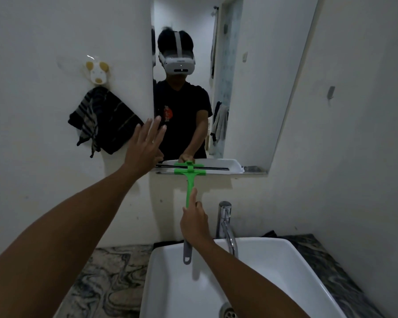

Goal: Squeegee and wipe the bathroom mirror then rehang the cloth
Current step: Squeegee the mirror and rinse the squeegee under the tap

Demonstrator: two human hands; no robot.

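Note:
The frameless mirror (251,88) hangs on the white wall ahead. A green squeegee (189,175) with a grey handle end rests its blade on the mirror's bottom edge. My right hand (194,222) is closed around its handle, index finger stretched along the green shaft. My left hand (145,145) is flat and open, fingers spread, at the mirror's lower left edge. A dark striped cloth (101,120) hangs on the wall to the left of the mirror, under a small white-and-yellow hook holder (98,73).
A white basin (285,260) with a chrome tap (226,223) sits directly below, on a marbled counter (106,283). A metal wall hook (330,92) is on the right wall. The mirror reflects a person wearing a headset and hanging towels behind.

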